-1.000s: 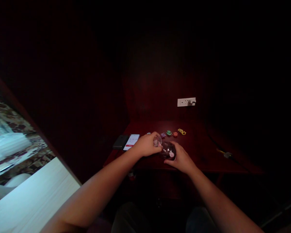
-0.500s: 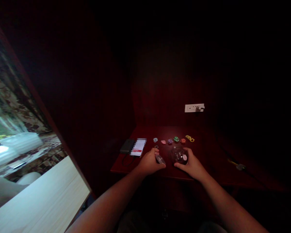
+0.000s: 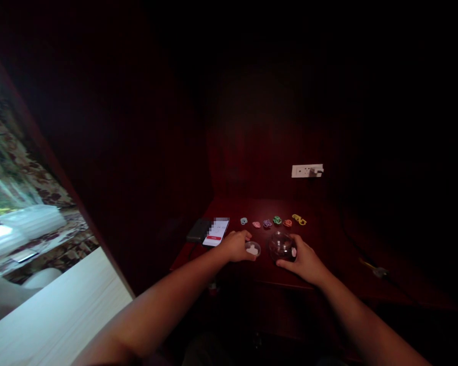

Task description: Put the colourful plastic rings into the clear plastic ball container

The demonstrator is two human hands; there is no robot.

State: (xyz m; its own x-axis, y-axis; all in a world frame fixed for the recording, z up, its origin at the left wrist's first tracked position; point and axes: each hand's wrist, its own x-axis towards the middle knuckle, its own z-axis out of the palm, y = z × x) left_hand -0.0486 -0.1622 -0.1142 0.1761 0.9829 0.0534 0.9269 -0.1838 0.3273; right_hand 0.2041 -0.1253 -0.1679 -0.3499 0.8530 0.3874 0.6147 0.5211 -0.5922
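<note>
Right now the right hand (image 3: 303, 260) cups a clear round jar (image 3: 281, 245) upright on the dark red desk (image 3: 320, 239), w/ the left hand (image 3: 236, 246) just beside it, fingers curled on a small clear lid (image 3: 252, 248). Behind: 6 coloured rings (image 3: 277, 220) in a row, lit phone (image 3: 216, 231) at left.

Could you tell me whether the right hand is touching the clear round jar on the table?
Touching. In the head view the right hand wraps against the near right side of the clear round jar, its fingers lying on the glass with no gap visible.
</note>
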